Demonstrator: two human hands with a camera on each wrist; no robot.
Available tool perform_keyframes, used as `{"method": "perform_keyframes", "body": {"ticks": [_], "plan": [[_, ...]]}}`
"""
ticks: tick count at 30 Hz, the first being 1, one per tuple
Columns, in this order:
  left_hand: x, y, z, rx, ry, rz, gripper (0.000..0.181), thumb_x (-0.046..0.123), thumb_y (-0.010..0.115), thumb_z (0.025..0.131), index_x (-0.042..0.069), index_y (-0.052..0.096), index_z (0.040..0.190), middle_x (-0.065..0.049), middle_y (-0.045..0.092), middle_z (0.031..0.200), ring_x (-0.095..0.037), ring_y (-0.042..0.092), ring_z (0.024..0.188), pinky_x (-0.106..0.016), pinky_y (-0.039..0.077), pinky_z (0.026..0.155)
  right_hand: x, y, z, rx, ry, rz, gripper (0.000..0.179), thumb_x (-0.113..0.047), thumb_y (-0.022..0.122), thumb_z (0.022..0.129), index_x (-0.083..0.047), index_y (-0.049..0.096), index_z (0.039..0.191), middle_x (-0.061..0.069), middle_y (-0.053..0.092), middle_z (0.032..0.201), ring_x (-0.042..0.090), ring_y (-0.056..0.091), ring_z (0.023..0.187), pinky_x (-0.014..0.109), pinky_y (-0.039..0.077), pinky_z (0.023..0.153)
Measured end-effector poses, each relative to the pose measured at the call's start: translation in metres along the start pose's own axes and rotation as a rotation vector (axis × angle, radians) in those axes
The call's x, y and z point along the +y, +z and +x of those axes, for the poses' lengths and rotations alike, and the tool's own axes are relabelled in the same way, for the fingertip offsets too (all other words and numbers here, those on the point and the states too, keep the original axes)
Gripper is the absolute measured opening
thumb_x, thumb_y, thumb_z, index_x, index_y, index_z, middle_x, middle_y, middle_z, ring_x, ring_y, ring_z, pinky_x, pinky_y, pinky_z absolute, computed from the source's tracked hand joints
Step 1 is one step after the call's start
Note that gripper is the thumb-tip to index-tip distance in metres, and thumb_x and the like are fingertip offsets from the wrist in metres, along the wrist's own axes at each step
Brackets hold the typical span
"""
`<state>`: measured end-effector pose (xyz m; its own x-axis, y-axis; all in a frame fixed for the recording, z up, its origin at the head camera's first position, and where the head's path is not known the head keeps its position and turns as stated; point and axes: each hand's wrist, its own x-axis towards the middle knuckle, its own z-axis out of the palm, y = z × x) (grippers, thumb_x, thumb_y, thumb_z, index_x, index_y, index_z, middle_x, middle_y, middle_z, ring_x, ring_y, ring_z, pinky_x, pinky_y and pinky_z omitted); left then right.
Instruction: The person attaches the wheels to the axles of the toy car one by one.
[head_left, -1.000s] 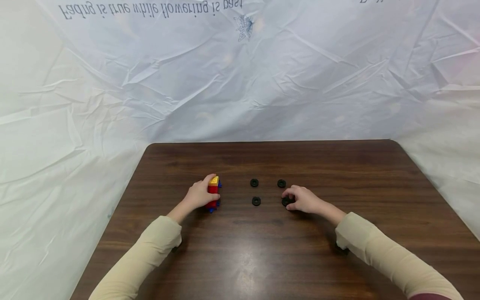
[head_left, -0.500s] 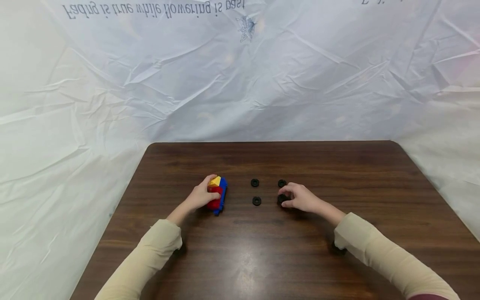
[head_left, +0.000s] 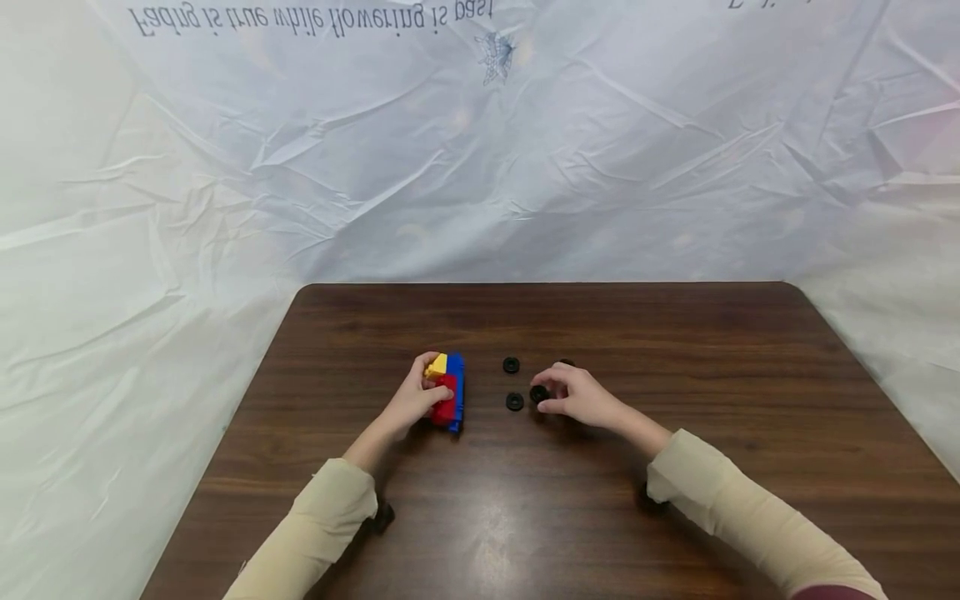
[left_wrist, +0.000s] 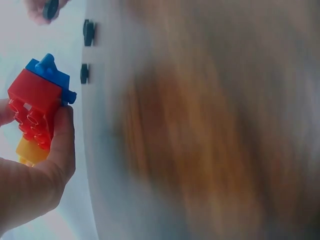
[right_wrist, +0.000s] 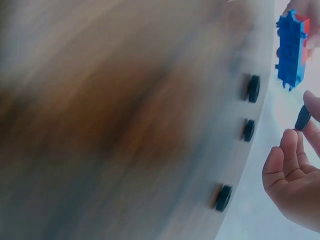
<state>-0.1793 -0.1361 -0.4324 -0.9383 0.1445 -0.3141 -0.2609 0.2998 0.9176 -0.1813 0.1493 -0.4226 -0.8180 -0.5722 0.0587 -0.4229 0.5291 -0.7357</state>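
My left hand (head_left: 408,404) grips a toy car body (head_left: 447,404) made of building blocks, red and yellow on a blue base. In the left wrist view the red block's (left_wrist: 35,92) studs face the palm, with thumb and fingers on opposite sides. The blue underside (right_wrist: 290,50), with small axle stubs, is turned toward the right hand in the right wrist view. Between thumb and fingers, my right hand (head_left: 581,396) pinches a black toy wheel (head_left: 538,394), raised above the table. Two more wheels lie flat between the hands, a far wheel (head_left: 511,365) and a near wheel (head_left: 513,402).
Another black wheel (head_left: 567,362) lies behind the right hand, mostly hidden by it in the head view; the right wrist view shows this wheel (right_wrist: 223,198) uncovered. The brown wooden table (head_left: 480,483) ends at a wrinkled white sheet (head_left: 480,192) at the back and sides.
My left hand has tilted the car body, bringing its blue base round to the right, and shifted slightly rightward. The right hand has lifted its wheel and carried it left.
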Motion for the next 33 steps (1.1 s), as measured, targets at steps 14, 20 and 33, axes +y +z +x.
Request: {"method": "perform_keyframes", "body": {"ticks": [14, 20, 33], "plan": [[0.002, 0.018, -0.008, 0.006, 0.051, -0.218, 0.063, 0.002, 0.057, 0.080, 0.019, 0.023, 0.130, -0.019, 0.049, 0.107, -0.020, 0.056, 0.085, -0.036, 0.053, 0.068, -0.030, 0.024, 0.016, 0.007, -0.033, 0.110, 0.034, -0.014, 0.065, 0.079, -0.002, 0.057, 0.110, 0.011, 0.052, 0.092, 0.010, 0.045, 0.063, 0.023, 0.042, 0.057], [0.003, 0.022, -0.012, 0.001, 0.071, -0.251, 0.064, 0.000, 0.058, 0.079, 0.018, 0.022, 0.129, -0.020, 0.051, 0.103, -0.018, 0.058, 0.081, -0.036, 0.054, 0.068, -0.040, 0.032, 0.019, 0.015, -0.056, 0.113, 0.033, -0.014, 0.066, 0.078, -0.004, 0.058, 0.108, 0.009, 0.051, 0.089, 0.008, 0.045, 0.061, 0.021, 0.042, 0.056], [0.010, 0.025, -0.021, -0.019, 0.095, -0.270, 0.065, 0.003, 0.059, 0.080, 0.021, 0.021, 0.130, -0.022, 0.050, 0.110, -0.019, 0.058, 0.086, -0.038, 0.053, 0.073, -0.057, 0.044, 0.017, 0.084, -0.154, -0.060, 0.030, -0.018, 0.066, 0.079, -0.008, 0.058, 0.106, -0.001, 0.053, 0.088, 0.005, 0.045, 0.062, 0.017, 0.042, 0.055]]}}
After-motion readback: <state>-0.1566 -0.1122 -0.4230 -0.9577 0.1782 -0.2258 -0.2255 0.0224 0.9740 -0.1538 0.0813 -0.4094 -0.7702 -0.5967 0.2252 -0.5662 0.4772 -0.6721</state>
